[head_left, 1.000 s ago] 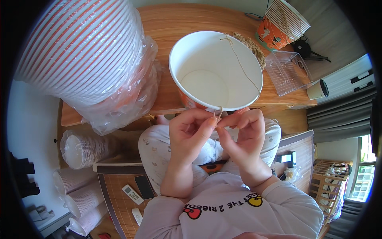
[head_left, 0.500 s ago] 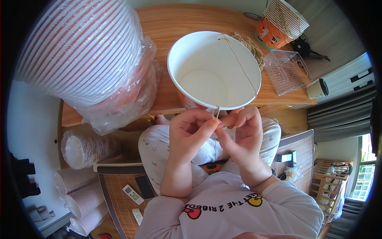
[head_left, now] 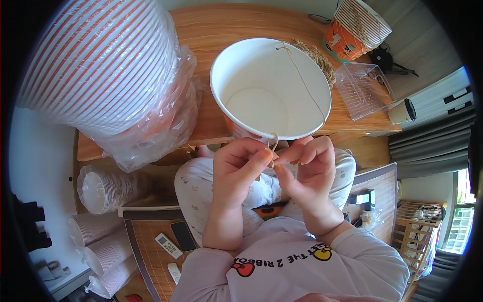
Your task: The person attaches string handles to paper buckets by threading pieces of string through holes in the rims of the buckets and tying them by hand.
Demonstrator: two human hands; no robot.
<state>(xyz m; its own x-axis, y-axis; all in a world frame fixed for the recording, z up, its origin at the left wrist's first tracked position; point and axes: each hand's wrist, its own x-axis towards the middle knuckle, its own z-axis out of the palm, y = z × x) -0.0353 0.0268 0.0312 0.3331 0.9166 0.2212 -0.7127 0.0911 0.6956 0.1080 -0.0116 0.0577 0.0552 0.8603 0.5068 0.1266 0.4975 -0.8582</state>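
A large white paper bucket with an orange outside tilts towards me at the table's front edge. Thin twine runs from its far rim across the opening to the right side of the rim. At the near rim a loop of twine hangs through the wall. My left hand pinches this twine between thumb and index finger, just below the rim. Fingertips of my right hand close on the same twine from the other side, around what looks like a small knot.
Plastic-wrapped stacked buckets tower at the left of the wooden table. Behind the bucket lies a twine bundle; a clear plastic tray and lidded cup stand to the right. A remote and phone lie lower left.
Both hands have shifted slightly down from the rim, drawing the twine loop out longer. The right fingers have spread a little, and the bucket has barely moved.
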